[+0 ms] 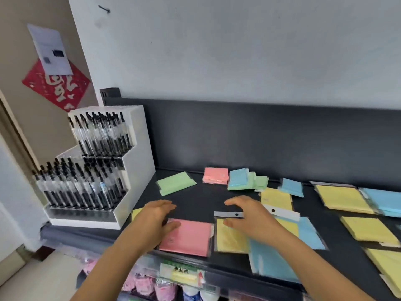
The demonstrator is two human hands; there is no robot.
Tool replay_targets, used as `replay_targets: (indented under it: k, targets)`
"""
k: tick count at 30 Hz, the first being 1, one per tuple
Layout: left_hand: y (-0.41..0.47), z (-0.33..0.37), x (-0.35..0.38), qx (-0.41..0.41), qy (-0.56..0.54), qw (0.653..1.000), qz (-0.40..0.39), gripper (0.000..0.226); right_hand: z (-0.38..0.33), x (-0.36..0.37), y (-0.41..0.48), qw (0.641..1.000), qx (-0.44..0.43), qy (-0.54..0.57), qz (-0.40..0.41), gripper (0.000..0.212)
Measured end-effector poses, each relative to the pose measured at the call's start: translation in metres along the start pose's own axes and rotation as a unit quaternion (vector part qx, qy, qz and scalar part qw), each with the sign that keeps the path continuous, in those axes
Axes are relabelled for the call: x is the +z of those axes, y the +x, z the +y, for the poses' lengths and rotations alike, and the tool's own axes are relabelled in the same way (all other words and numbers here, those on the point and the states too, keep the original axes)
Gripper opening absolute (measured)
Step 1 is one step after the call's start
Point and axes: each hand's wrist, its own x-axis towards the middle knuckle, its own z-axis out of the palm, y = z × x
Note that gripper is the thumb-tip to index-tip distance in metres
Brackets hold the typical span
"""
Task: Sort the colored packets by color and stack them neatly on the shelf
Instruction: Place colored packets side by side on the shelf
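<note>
Reaching over the dark shelf (195,200) with both hands, palms down. My left hand (157,216) has its fingers loosely spread, thumb resting on the near left corner of a big pink packet (191,237) at the front edge. My right hand (247,216) is spread wide too, gripping nothing, thumb touching a yellow packet (230,237) just right of the pink one. Blue packet (269,261) pokes out under my right forearm. Further back: a green packet (175,183), small pink stack (216,175), blue on green. Any print on the packets is too blurry to read, same for the price tag below
</note>
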Motion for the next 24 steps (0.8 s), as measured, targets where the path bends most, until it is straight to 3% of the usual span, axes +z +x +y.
replay_targets:
  k: [8,17,21,24]
  targets:
    - [0.044,-0.034,0.006,0.002,-0.023,0.999,-0.038,0.067,-0.012,0.016,0.055,0.996,0.068,-0.048,0.026,0.055]
    - [0.111,-0.041,0.029,-0.105,0.054,0.989,-0.092,0.072,0.004,0.022,0.134,0.983,0.037,-0.171,0.048,0.054]
    - [0.123,-0.044,0.025,-0.104,0.096,0.985,-0.099,0.057,0.009,0.028,0.157,0.963,0.066,-0.261,0.016,0.057]
    - [0.124,-0.04,0.021,-0.062,0.179,0.978,-0.086,0.037,0.009,0.032,0.16,0.935,0.054,-0.348,0.04,0.046]
